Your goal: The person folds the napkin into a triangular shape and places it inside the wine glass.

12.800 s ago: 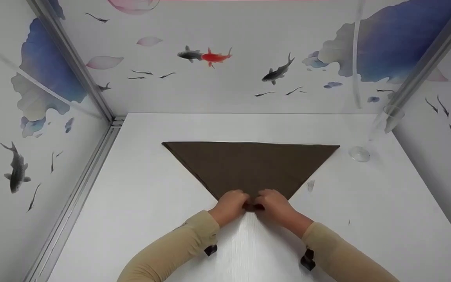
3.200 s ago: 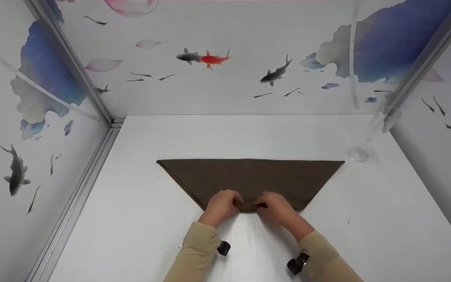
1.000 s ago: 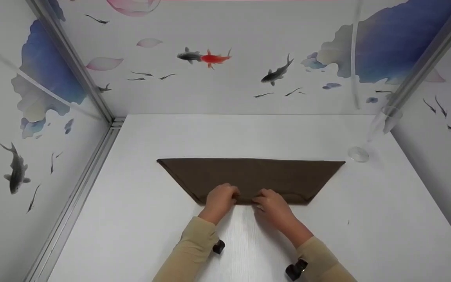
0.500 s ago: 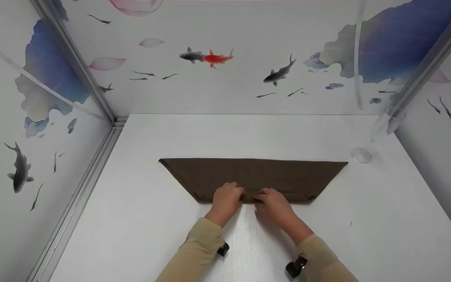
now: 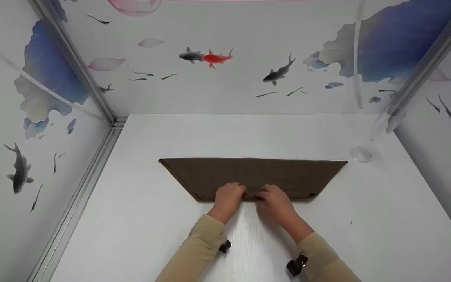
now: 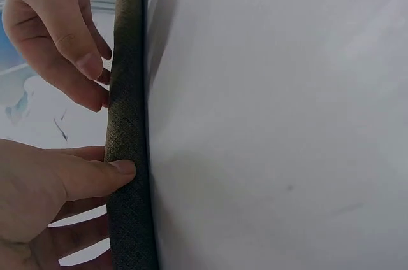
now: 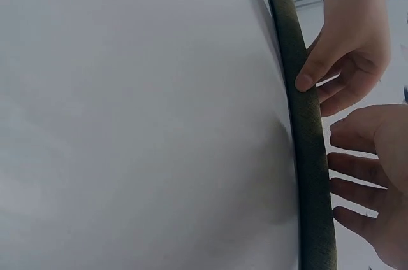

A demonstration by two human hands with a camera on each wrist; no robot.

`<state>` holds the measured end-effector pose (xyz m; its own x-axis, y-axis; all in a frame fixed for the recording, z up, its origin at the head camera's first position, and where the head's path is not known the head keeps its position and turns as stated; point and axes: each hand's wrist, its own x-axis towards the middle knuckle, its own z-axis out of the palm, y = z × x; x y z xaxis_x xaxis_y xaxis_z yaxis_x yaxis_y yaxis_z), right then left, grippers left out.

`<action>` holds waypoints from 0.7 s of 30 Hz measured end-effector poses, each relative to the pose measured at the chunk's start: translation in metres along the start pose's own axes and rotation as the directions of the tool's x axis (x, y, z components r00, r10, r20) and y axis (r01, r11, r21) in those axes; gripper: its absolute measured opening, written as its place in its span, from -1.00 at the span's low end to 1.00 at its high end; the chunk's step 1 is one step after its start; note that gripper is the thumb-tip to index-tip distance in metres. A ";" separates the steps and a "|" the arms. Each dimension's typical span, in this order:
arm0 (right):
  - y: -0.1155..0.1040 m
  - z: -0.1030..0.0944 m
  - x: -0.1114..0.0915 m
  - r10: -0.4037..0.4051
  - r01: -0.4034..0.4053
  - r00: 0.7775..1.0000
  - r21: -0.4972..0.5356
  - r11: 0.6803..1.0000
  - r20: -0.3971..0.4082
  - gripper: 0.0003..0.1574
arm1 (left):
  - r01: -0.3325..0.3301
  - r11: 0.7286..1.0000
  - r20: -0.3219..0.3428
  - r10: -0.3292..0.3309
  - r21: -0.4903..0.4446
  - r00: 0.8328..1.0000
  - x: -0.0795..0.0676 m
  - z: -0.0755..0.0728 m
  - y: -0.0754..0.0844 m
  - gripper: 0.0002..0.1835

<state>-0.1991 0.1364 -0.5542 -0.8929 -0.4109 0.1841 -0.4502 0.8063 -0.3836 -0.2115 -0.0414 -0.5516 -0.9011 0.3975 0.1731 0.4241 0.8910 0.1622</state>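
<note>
A brown cloth [image 5: 253,176] lies on the white table, its near edge turned up into a thick roll, so that it forms a wide trapezoid with the long side away from me. My left hand [image 5: 228,199] pinches the roll left of its middle; in the left wrist view the thumb [image 6: 121,168] presses on the rolled edge [image 6: 127,123], fingers behind it. Just to the right, my right hand [image 5: 277,201] touches the same roll. The right wrist view shows that hand's fingers [image 7: 357,168] loosely extended, fingertips against the roll, thumb off it.
A clear stemmed glass [image 5: 360,154] stands at the back right, near the cloth's far right corner. White walls [image 5: 225,90] painted with fish and petals enclose the table [image 5: 151,243] at the back and sides. Small black cameras [image 5: 296,265] sit on both wrists.
Since the oldest frame the cloth has gone from nearly a triangle to a shallower trapezoid, its near part rolled up. Lately the near edge has crept slightly away from me; the right thumb side shifted slightly.
</note>
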 end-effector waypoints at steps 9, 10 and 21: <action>0.009 0.002 0.006 0.035 -0.035 0.999 0.000 0.999 -0.004 -0.73 | 0.036 0.996 0.082 -0.029 -0.077 0.996 0.004 -0.005 -0.004 -0.86; 0.010 0.003 0.007 0.036 -0.036 0.999 0.003 0.999 -0.005 -0.74 | 0.037 0.996 0.091 -0.030 -0.081 0.995 0.004 -0.006 -0.004 -0.85; 0.005 -0.002 0.004 0.085 -0.089 0.991 0.027 0.996 0.104 -0.77 | 0.049 0.987 0.194 -0.018 -0.156 0.981 -0.002 -0.013 -0.004 -0.79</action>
<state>-0.2050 0.1399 -0.5535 -0.9222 -0.3827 0.0554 -0.3690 0.8278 -0.4227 -0.2106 -0.0486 -0.5400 -0.9090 0.4162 -0.0214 0.3881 0.8642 0.3201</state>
